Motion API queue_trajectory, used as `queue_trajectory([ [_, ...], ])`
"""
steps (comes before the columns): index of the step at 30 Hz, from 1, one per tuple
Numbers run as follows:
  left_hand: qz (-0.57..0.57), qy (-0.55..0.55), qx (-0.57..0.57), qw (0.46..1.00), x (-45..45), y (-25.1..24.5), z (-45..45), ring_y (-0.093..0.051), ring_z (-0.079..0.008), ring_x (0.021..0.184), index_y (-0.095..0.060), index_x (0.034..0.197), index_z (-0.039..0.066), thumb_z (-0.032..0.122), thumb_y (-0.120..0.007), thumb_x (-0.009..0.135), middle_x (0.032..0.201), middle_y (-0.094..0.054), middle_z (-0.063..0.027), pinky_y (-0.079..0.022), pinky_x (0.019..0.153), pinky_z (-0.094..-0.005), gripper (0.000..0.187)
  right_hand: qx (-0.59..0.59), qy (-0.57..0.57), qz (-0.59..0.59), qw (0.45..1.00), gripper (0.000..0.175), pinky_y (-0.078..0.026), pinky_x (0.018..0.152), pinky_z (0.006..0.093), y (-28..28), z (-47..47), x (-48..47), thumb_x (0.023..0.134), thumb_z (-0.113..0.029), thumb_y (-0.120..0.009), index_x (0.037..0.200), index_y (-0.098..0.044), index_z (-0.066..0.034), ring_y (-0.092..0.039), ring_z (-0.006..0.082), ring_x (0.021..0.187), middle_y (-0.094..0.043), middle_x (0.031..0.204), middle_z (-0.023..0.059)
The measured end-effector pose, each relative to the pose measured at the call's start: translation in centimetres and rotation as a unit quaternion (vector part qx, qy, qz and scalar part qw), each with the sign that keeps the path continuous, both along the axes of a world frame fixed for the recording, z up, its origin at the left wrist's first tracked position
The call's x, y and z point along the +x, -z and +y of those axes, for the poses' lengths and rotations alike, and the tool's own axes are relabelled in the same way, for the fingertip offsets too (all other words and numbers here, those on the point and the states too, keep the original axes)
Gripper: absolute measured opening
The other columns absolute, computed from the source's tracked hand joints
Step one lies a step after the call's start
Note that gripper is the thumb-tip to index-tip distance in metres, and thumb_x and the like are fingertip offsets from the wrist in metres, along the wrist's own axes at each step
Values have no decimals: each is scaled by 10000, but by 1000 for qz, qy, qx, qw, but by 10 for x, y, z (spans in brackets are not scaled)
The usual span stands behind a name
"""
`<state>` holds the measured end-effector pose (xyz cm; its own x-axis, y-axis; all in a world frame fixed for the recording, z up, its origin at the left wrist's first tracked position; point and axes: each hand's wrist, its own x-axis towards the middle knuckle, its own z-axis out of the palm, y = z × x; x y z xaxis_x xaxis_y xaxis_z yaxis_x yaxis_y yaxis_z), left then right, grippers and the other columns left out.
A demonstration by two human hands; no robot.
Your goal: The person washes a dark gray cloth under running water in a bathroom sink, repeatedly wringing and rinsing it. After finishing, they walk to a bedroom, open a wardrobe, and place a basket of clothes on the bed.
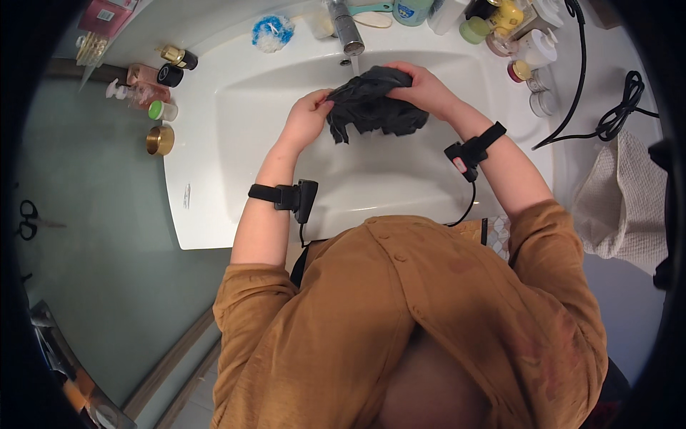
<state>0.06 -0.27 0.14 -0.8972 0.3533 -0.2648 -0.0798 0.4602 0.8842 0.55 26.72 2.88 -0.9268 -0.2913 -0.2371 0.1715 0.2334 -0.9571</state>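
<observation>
A crumpled dark grey cloth [375,102] hangs between my hands over the white sink basin [257,128]. My left hand [306,119] pinches its left edge between thumb and fingers. At its upper right side, my right hand [420,88] grips the fabric, with the thumb on the near face and some fingers hidden behind. The chrome faucet [348,35] stands just beyond the cloth, and a thin stream of water [355,65] falls from it behind the cloth's top edge. Ragged folds dangle from the lower side above the basin floor.
A blue and white scrubber [273,33] and a pale brush [372,20] lie on the back rim. Several bottles and jars crowd the right corner near a white pump bottle [536,47]. More containers line the left rim. A black cord [616,115] and a beige towel [624,198] are at right.
</observation>
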Motion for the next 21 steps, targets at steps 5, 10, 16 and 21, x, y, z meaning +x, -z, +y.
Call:
queue_trajectory([
  [5,-73,-55,85,992,3,-1,-3,-564,-108,880,-621,1104,6,125,-549,968,956,-642,-15,-447,819,-249,194,177,-98,67,977,532,-509,863,297,-10,17,3,764,-264,-797,1231,-605,-96,-649,193,942,-691,1028,81],
  [10,-36,15,19,999,7,-23,-12,-602,-152,793,-628,1036,-21,166,-727,836,867,-664,-41,-488,739,-298,291,137,-37,11,990,406,-488,761,269,-7,20,-2,894,-312,-699,1232,-621,-101,-588,127,824,-665,924,50],
  [16,87,121,-372,916,5,-39,-30,-641,-361,907,-691,976,98,63,-695,699,960,-692,-139,-527,783,-443,279,227,-137,97,959,576,-505,788,332,-17,19,9,741,-264,-804,1268,-608,-139,-642,219,855,-689,925,88],
  [21,315,17,-413,854,0,-51,-52,-627,-300,878,-686,964,103,32,-652,735,891,-674,-77,-523,752,-413,243,503,-159,151,836,422,-528,762,421,-25,15,12,703,-82,-701,1119,-638,-112,-643,329,942,-680,998,110],
])
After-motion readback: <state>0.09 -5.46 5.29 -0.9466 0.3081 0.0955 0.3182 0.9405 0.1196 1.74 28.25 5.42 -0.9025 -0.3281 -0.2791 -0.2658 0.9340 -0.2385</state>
